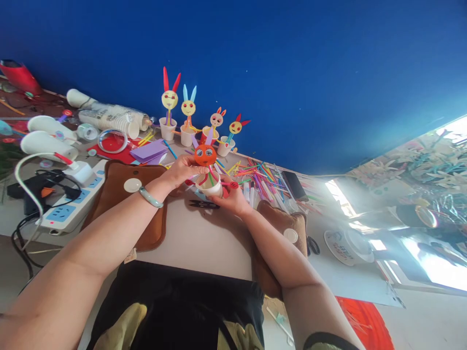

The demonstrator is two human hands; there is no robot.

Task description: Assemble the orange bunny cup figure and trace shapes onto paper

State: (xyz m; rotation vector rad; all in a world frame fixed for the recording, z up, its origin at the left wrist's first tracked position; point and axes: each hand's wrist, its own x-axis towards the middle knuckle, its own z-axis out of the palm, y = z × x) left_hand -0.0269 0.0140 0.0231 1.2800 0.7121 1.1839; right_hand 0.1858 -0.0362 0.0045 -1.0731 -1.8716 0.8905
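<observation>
In front of me is a paper-cup rabbit, with an orange round face point(205, 154), purple ears and a white paper cup point(209, 185). My left hand point(185, 170) pinches it at the neck, just under the face, where coloured stems rise out of the cup. My right hand point(232, 200) wraps around the lower right side of the cup, near a red round piece point(234, 185) on an arm. Below the cup, a pair of small black thread snips point(203, 204) lies on the table.
Several finished cup rabbits point(168, 127) stand along the blue wall. Coloured sticks point(260, 182) and a phone point(295, 185) lie to the right. Brown pouches point(151, 233) flank the work spot. At left are a power strip point(75, 201), cords and stacked paper cups point(109, 121).
</observation>
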